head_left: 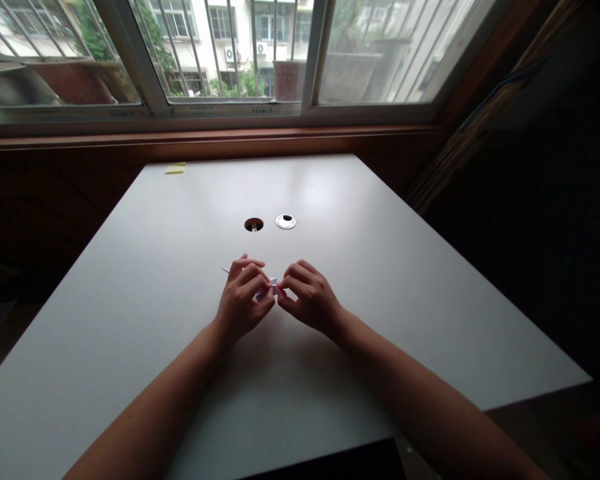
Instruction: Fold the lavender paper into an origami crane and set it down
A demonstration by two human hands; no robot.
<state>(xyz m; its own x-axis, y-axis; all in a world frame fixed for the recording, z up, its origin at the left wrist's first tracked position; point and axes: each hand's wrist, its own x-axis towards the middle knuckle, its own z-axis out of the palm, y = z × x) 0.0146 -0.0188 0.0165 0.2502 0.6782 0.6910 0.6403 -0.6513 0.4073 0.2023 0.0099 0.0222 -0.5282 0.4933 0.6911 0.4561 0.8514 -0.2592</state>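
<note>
A small piece of white folded paper [273, 281] is pinched between my two hands above the middle of the white table [300, 373]. My left hand [243, 293] has its thumb and index finger closed on the paper's left part, and its fingers hide much of it. A thin pale tip [225, 270] sticks out on the far left of that hand; it may be part of the paper, but I cannot tell. From the other side, my right hand [311, 293] pinches the paper's right edge with thumb and fingertips. The two sets of fingertips almost meet.
Beyond my hands, a round cable hole [248, 221] opens in the tabletop, with a silvery ring-shaped cover [280, 225] lying beside it. Yellow sticky notes [175, 169] lie at the far left corner. A barred window [235, 110] stands behind the table. Something black [330, 465] shows at the near edge.
</note>
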